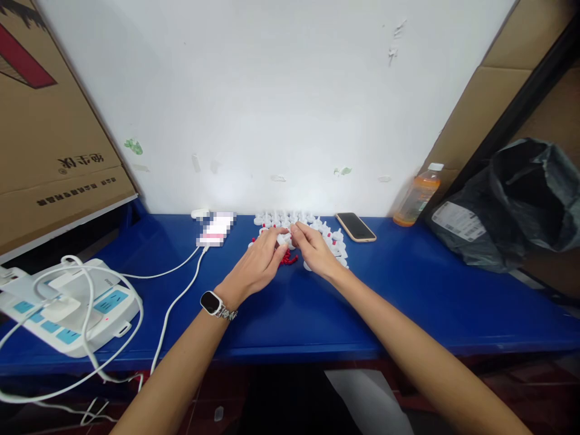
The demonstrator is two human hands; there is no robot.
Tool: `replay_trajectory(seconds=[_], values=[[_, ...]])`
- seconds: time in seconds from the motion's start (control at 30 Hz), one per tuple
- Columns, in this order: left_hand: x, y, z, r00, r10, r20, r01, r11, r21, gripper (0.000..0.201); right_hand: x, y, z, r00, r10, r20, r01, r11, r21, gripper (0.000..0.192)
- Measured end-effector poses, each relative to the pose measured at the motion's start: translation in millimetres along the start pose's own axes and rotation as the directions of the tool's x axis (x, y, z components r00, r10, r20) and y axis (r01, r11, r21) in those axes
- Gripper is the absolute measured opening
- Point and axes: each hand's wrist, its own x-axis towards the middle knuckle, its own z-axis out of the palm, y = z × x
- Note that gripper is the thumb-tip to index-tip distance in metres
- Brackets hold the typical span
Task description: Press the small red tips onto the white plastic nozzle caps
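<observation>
White cap is sitting just beyond the red tips; I am seeing left hand clamping it, right hand meeting it, grip unclear, long axis hidden.

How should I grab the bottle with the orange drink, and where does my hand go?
I'd wrap your hand around the middle of the bottle, coming from the front left. It stands upright, its body wider than its capped neck; the dark bag crowds its right side and the white wall is behind.
</observation>
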Motion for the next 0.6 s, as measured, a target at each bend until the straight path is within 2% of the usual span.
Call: replay_trajectory(seconds=[0.2, 0.37, 0.5, 0.6], values=[[-0.8, 0.5, 1.9, 1.000, 0.001, -0.018, -0.002, 0.998, -0.060, 0.044, -2.2, -9.1, 4.3, 0.999, -0.029, -0.022, 0.028, 0.999, -0.024, 0.044], [1.0, -2.0, 6.9, 0.995, 0.021, -0.093, -0.033, 0.991, -0.132, 0.046, -0.8, -7.2, 12.6, 0.997, -0.041, -0.068, 0.039, 0.999, -0.033, 0.046], [3.1, -2.1, 9.0, 0.994, -0.014, -0.110, -0.011, 0.974, -0.227, 0.050, -6.3, -7.7, 23.2, 0.996, -0.066, -0.063, 0.066, 0.998, -0.009, 0.044], [4.8, 1.4, 10.3, 0.988, -0.060, -0.144, 0.015, 0.955, -0.295, 0.051, -10.0, -12.3, 32.5, 0.990, -0.064, -0.126, 0.060, 0.998, -0.034, 0.042]])
